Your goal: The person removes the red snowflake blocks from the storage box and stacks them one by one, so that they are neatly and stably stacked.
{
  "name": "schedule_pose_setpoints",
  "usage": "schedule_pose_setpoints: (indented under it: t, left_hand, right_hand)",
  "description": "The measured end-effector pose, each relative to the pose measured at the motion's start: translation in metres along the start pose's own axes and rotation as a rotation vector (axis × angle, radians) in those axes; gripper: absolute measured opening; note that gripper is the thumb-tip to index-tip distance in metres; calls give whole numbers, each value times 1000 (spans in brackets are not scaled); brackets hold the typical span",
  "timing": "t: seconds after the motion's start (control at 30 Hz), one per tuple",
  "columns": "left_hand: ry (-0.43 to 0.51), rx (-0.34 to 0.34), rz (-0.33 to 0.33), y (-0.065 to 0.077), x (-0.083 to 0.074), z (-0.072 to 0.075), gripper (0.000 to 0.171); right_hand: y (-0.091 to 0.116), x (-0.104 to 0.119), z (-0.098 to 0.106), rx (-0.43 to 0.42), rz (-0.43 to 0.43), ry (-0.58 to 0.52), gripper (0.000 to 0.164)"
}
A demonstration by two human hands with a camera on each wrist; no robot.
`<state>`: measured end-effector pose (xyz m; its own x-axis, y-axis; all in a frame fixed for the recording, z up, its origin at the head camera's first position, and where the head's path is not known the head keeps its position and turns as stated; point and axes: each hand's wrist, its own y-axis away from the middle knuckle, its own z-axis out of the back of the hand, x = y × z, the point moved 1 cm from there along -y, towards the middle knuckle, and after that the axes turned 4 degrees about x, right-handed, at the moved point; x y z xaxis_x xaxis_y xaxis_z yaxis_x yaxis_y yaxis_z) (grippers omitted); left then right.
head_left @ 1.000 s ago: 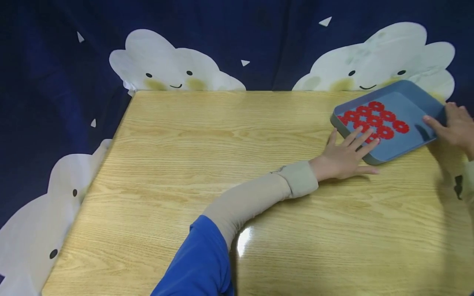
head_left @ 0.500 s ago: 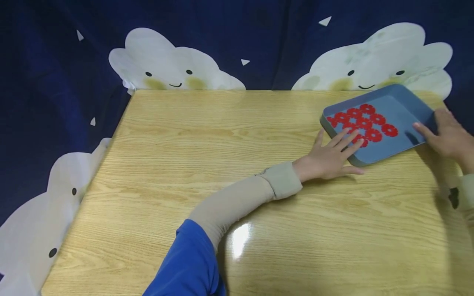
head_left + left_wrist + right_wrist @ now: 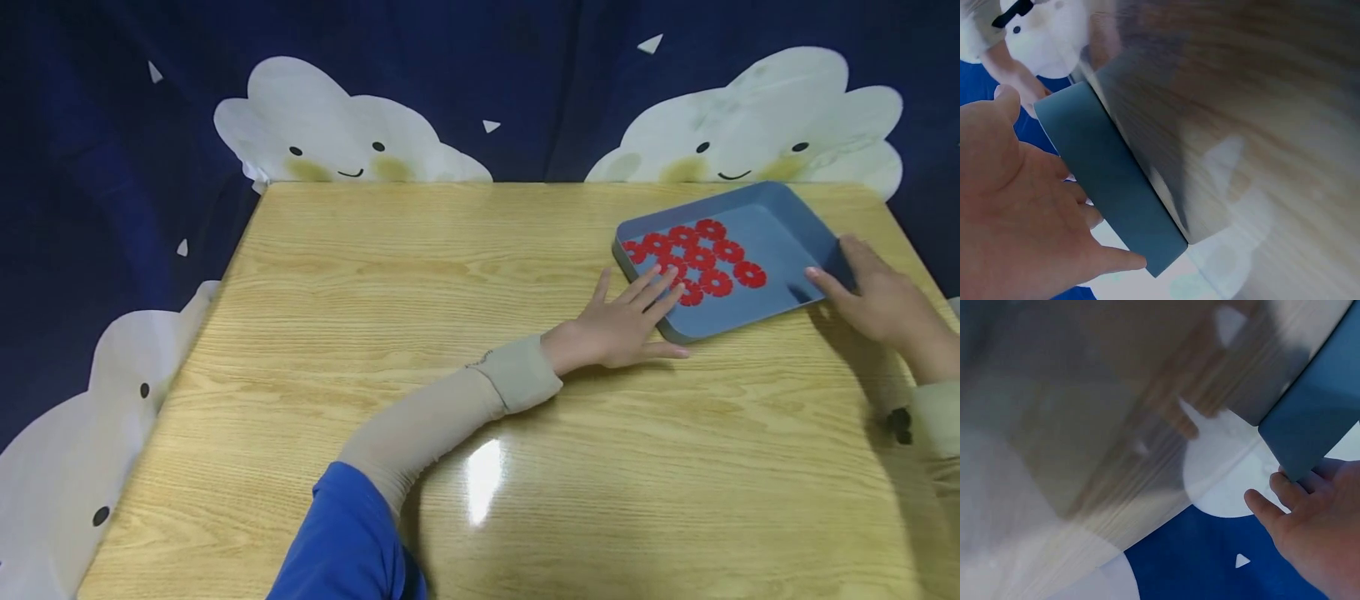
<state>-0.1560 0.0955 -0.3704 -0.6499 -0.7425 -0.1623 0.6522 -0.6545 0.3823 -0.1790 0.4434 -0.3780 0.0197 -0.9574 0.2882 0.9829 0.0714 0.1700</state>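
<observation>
A shallow grey-blue tray (image 3: 768, 233) sits at the far right of the table, turned at an angle. On its floor, toward the left side, several red notched round shapes (image 3: 701, 258) are grouped; whether they are loose pieces or a print I cannot tell. My left hand (image 3: 611, 329) lies at the tray's left wall, fingers spread and straight, with some fingertips reaching over the rim. At the right end my right hand (image 3: 877, 292) holds the wall, thumb inside and the other fingers outside. The left wrist view shows the tray's outer wall (image 3: 1116, 175) beside the left fingers.
The wooden table (image 3: 375, 292) extends to the left and in front of the tray. Behind its far edge hangs a dark blue curtain (image 3: 540, 83) with white smiling clouds (image 3: 750, 125).
The tray has moved left and slightly nearer across the table, the red shapes moving with it. Both hands have travelled left along with it, keeping their places at its two ends.
</observation>
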Motion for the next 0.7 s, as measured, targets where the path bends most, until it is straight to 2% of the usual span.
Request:
schedule_pose_setpoints:
  t: [0.3, 0.7]
  left_hand:
    - [49, -34, -33, 29, 22, -7, 89]
    - [103, -119, -59, 65, 47, -16, 89]
  right_hand:
    - [16, 25, -9, 7, 43, -10, 80]
    - [37, 55, -19, -12, 171, -48, 75]
